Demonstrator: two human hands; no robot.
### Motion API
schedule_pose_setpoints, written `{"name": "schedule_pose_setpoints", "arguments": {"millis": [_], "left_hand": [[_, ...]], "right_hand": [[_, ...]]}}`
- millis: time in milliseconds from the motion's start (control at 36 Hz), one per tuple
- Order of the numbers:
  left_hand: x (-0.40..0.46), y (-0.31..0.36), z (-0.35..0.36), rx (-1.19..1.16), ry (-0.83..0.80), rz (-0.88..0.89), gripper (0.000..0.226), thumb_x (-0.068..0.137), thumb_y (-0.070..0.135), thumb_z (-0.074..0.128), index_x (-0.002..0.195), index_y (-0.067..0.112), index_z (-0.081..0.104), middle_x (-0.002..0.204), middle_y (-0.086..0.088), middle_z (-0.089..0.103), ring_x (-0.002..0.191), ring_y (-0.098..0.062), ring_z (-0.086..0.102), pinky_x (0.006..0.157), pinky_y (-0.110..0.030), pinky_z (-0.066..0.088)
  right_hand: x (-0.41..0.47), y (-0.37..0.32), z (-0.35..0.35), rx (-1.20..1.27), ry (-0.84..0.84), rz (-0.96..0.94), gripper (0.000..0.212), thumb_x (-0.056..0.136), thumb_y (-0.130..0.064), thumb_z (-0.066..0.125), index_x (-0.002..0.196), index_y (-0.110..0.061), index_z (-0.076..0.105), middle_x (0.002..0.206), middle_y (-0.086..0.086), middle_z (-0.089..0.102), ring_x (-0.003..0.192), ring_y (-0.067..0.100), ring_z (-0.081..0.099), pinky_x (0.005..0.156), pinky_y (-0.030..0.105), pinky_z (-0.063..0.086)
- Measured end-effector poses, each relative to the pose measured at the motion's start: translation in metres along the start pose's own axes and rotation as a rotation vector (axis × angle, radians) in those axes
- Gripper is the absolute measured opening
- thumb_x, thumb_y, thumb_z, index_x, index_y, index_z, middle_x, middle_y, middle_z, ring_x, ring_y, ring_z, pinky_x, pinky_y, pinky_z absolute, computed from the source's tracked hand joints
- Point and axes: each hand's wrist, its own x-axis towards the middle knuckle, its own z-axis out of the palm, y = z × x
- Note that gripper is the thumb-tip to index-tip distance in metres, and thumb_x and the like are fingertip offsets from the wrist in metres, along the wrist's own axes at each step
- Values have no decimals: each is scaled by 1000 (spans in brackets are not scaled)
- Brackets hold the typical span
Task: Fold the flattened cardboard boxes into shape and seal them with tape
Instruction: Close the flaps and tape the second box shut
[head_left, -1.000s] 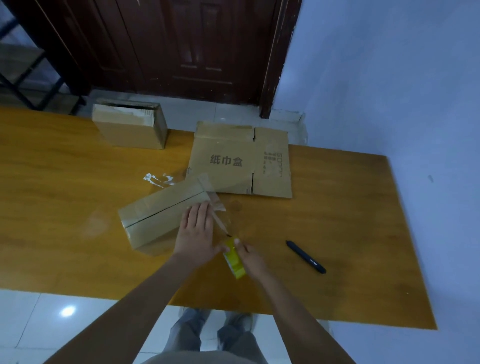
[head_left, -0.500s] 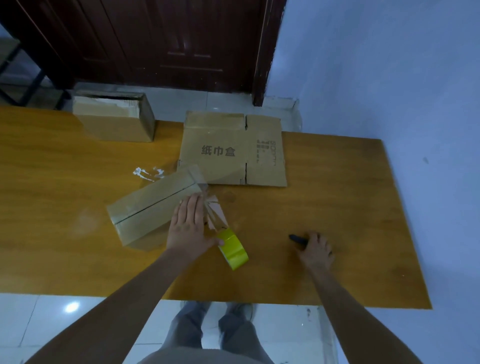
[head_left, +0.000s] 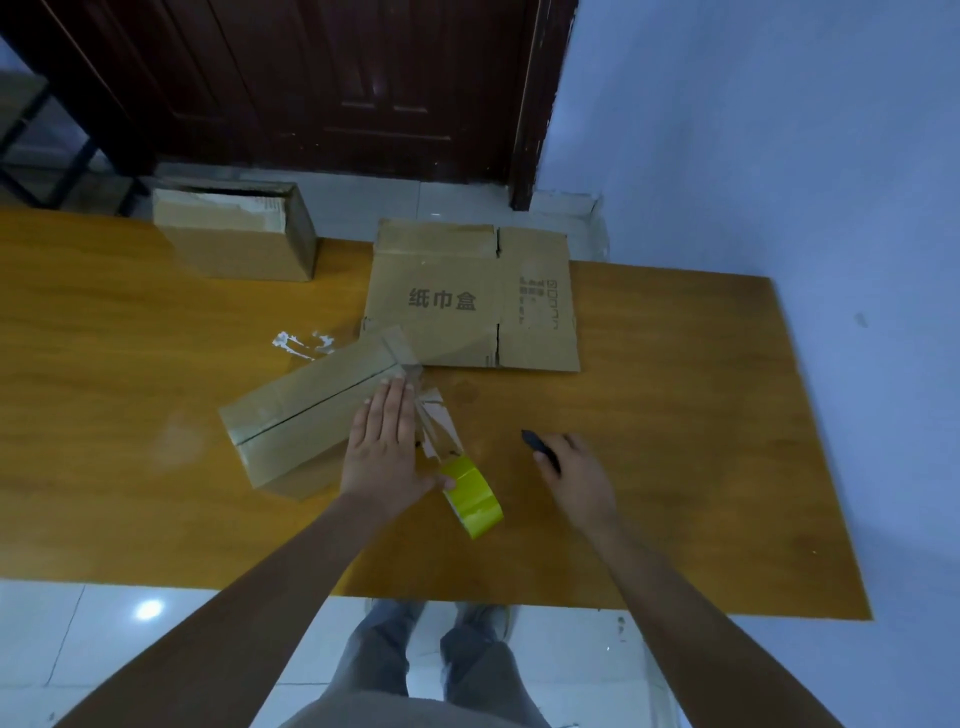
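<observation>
While your left hand (head_left: 387, 447) lay flat on the box (head_left: 311, 415), your right hand (head_left: 574, 480) gripped the dark cutter (head_left: 540, 447); the stretched tape (head_left: 439, 428) could twist and stick to itself.

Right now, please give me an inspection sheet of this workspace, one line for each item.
Surface: wooden table, white residue patch.
Job's things: folded box with clear tape strip running to the yellow tape roll; flattened box; another folded box at the far edge.
Clutter: nothing seen.
Hands: left hand flat on the folded box, thumb against the roll; right hand curled round a black pen-like tool.
Cables: nothing seen.
Surroundings: dark door, blue wall, tiled floor.
</observation>
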Motion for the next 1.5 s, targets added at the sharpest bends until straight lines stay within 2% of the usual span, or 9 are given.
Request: {"name": "schedule_pose_setpoints", "arguments": {"millis": [167, 278, 389, 694, 944, 1028, 1250, 1361, 1500], "left_hand": [[1, 0, 2, 31, -18, 4, 126, 69, 83, 43, 135, 8, -34, 144, -5, -38, 138, -20, -30, 103, -32, -31], [2, -1, 5, 44, -23, 2, 125, 70, 84, 40, 135, 7, -35, 143, -6, -40, 138, -21, -32, 103, -34, -30], [2, -2, 7, 34, -19, 13, 125, 71, 82, 43, 138, 7, -32, 148, -6, -34, 141, -23, -26, 112, -36, -21], [2, -5, 6, 31, -8, 22, 127, 69, 82, 45, 137, 7, -32, 154, -10, -26, 142, -23, -24, 109, -35, -25], [2, -7, 8, 34, -15, 27, 125, 70, 83, 41, 134, 7, -36, 150, -8, -32, 142, -23, -25, 113, -37, -18], [3, -7, 7, 28, -2, 32, 125, 70, 82, 43, 138, 7, -29, 154, -9, -25, 142, -22, -24, 109, -34, -25], [3, -7, 7, 29, -22, 25, 125, 70, 83, 41, 136, 7, -32, 143, -6, -39, 135, -18, -33, 109, -35, -24], [4, -6, 6, 41, -15, 15, 128, 64, 84, 46, 143, 5, -17, 151, -8, -22, 142, -20, -19, 110, -34, -22], [2, -6, 7, 29, 18, 29, 125, 68, 82, 47, 140, 7, -24, 146, -5, -30, 136, -17, -28, 105, -31, -29]], "right_hand": [[22, -72, -15, -82, -12, -277, 35, 99, -33, 44, 130, -23, 55, 112, 0, 60, 92, 21, 62, 65, 32, 49], [32, -94, -17, -165, -49, -333, 26, 96, -33, 49, 115, -20, 63, 106, -2, 62, 92, 19, 62, 63, 26, 42], [39, -100, -17, -191, -72, -346, 27, 96, -33, 50, 114, -19, 64, 106, -1, 62, 93, 20, 62, 66, 29, 44], [29, -94, -21, -161, -79, -337, 27, 94, -31, 53, 114, -18, 67, 105, -1, 65, 90, 17, 62, 63, 24, 41], [32, -103, -19, -141, -70, -287, 25, 95, -31, 52, 110, -18, 68, 102, 0, 64, 90, 20, 61, 61, 25, 39], [33, -104, -18, -136, -92, -311, 24, 94, -30, 53, 108, -18, 69, 102, 1, 66, 91, 20, 61, 63, 26, 41], [33, -100, -22, -131, -122, -320, 24, 93, -30, 55, 108, -17, 69, 102, 1, 66, 88, 19, 61, 62, 25, 41], [32, -102, -20, -148, -116, -322, 24, 94, -31, 53, 107, -18, 69, 100, 2, 65, 88, 20, 61, 61, 26, 40], [36, -103, -14, -178, -76, -297, 26, 95, -32, 51, 107, -17, 69, 99, 2, 65, 86, 21, 61, 58, 26, 39]]}}
